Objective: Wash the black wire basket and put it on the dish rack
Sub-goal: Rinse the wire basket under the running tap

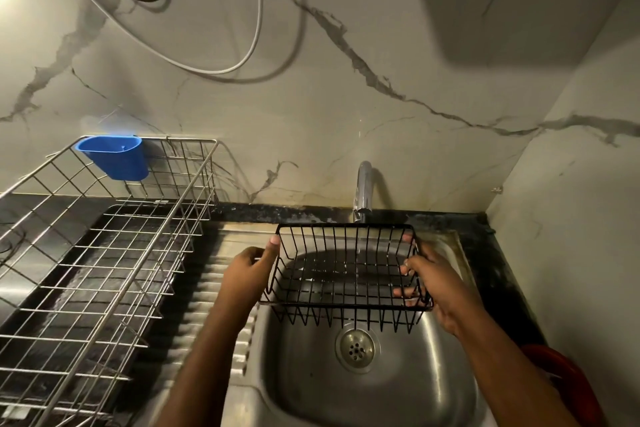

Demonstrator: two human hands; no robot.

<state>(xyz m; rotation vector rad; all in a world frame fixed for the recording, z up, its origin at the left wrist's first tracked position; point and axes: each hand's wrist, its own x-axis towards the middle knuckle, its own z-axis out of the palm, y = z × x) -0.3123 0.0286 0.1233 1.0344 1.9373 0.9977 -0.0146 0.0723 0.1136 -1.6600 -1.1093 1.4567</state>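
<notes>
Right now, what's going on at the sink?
A person holds the black wire basket over the sink, one hand on each short side: left hand on the left edge, right hand on the right. A thin stream from the tap runs through it. The dish rack stands to the left with a blue cup hooked on its rim.

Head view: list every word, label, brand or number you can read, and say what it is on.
None can be read. The black wire basket, dish rack, blue cup, tap and sink show no text. A small pale tag on the rack is too blurred to read.
</notes>
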